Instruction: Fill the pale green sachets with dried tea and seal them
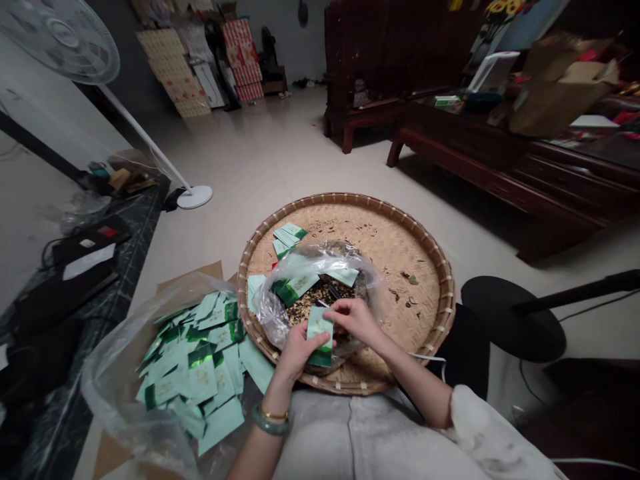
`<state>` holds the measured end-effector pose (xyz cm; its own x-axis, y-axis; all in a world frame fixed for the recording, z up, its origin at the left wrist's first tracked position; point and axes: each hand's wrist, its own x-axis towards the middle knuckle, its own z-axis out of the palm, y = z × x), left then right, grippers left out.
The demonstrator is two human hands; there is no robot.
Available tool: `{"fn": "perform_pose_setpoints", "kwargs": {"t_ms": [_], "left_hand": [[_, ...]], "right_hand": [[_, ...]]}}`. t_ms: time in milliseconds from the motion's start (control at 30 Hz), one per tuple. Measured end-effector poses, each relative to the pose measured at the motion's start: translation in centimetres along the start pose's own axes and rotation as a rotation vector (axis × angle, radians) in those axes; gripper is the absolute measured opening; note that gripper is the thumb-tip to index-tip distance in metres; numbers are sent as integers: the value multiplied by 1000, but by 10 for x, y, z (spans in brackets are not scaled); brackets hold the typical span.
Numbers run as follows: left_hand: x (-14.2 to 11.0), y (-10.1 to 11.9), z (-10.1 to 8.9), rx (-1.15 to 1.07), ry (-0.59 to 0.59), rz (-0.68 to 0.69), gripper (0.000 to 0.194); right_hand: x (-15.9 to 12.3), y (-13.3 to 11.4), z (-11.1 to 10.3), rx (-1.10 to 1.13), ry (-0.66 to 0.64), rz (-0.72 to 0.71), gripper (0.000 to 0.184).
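Observation:
My left hand (303,348) is closed on a small pale-green sachet (319,328) with a dark-green end, its thumb across the front. My right hand (356,320) pinches at the sachet's upper right edge; whether something else is between those fingers I cannot make out. Just beyond both hands lies an open clear plastic bag (270,320) holding dark and tan dried bits (305,307), with more green sachets (299,287) on top. The bag rests in a round woven bamboo tray (425,247) across my lap. A fan of flat sachets (290,233) lies at the tray's far left.
Left of the tray, a large clear bag (107,373) holds many green sachets (200,377). A white standing fan (195,196) is beyond it. A black round stand base (513,319) sits at right. Dark wooden furniture (500,153) and stacked boxes (173,70) stand farther back.

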<state>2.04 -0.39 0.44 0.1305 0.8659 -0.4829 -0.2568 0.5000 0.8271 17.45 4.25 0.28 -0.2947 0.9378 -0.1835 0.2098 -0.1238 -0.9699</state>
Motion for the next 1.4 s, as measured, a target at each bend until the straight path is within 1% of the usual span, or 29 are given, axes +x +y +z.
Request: {"fn": "perform_pose_setpoints", "kwargs": {"t_ms": [67,133,167,200,267,300,367,400,467,567,633,700,767,833,867,933,1000,1100,1233,1333,1400], "left_hand": [[0,-2,1,-34,41,-19,46],[1,-2,2,-92,101,-2,46],[1,-2,2,-115,123,12,46],[1,-1,2,-132,140,26,45],[1,2,2,-152,151,47,45],[1,3,2,-158,151,53,46],[0,5,2,-167,150,55,47],[0,6,1,-170,149,54,48],[-1,7,0,-163,143,55,48],[-3,9,-3,-128,130,61,47],[-4,11,-5,-101,122,44,48],[-4,12,-7,-65,90,24,49],[-3,13,-8,-12,36,17,48],[-2,13,-10,44,-19,16,46],[-1,12,-10,64,-41,12,46],[0,10,-11,90,-73,4,45],[0,9,-11,108,-85,-3,43],[0,8,-11,143,-69,8,43],[0,11,-10,134,-32,38,45],[1,12,-11,184,32,111,45],[2,12,-11,245,82,174,43]], "right_hand": [[-1,3,-4,-145,110,-112,24],[-3,8,-7,-385,218,-240,24],[-4,11,-8,-524,241,-273,30],[-6,15,-8,-662,238,-275,39],[-8,21,-6,-885,186,-214,57],[-8,24,-4,-958,158,-173,62],[-7,27,-1,-1020,124,-107,65],[-6,27,0,-1011,118,-88,64],[-3,26,-4,-926,112,-76,64],[-1,19,-19,-684,89,-99,62],[-3,10,-32,-508,50,-110,57],[-7,-2,-43,-351,-25,-83,52],[-10,-13,-49,-255,-156,-11,52],[-12,-22,-51,-238,-272,14,55],[-11,-26,-50,-249,-313,-1,56],[-10,-30,-47,-279,-349,-48,53],[-8,-32,-42,-296,-344,-61,47],[-4,-28,-36,-281,-298,-50,42],[1,-17,-33,-230,-204,-35,43],[3,-9,-33,-197,-121,-12,44],[4,-7,-32,-181,-104,-20,42]]}}
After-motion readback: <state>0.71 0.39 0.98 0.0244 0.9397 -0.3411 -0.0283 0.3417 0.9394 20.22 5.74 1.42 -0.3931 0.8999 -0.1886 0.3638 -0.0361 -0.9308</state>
